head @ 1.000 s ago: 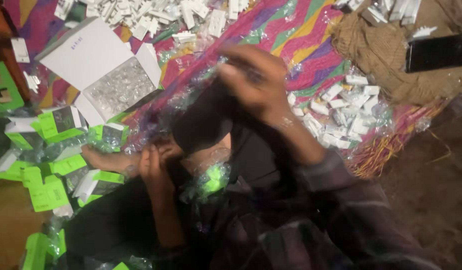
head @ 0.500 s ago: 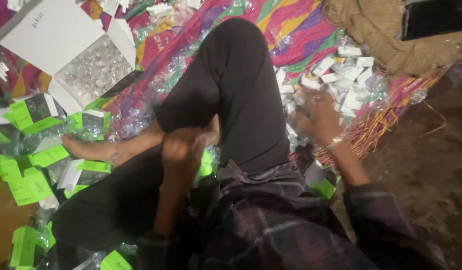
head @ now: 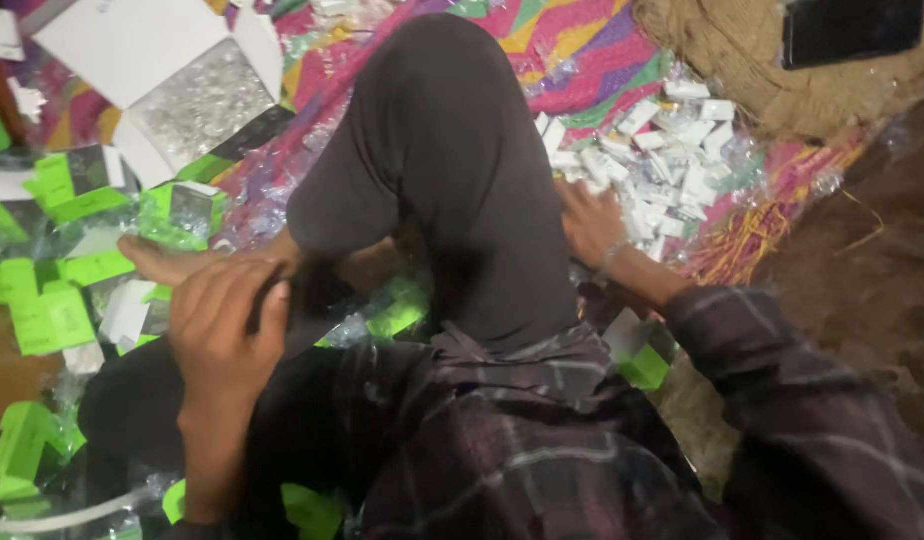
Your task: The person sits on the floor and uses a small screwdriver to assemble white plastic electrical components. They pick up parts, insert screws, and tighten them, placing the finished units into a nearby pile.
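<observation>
Striped cloth [head: 582, 60] in pink, yellow and green covers the floor where the person sits with one knee [head: 442, 110] raised between the arms

Right fingers [head: 572, 200] lie spread and flat, reaching into the edge of a white pile [head: 672, 150] of small packets; they close on nothing that can be seen, though the fingertips are partly hidden behind the knee. The right hand [head: 592, 225] touches the near edge of that pile, which stretches away from it up and to the right, toward a burlap sack [head: 722, 60] with a dark phone [head: 852, 30] on it

Left fingers [head: 232, 295] curl loosely downward against the dark trouser leg by the bare foot [head: 172, 262]; whether they hold anything cannot be told. The left hand [head: 217, 335] is well apart from the white pile, with the knee between them, so the right hand is much the nearer. Just left of the left hand lie green cartons [head: 52, 310], scattered flat, and farther up an open white box [head: 152, 70] with clear wrappers inside
</observation>
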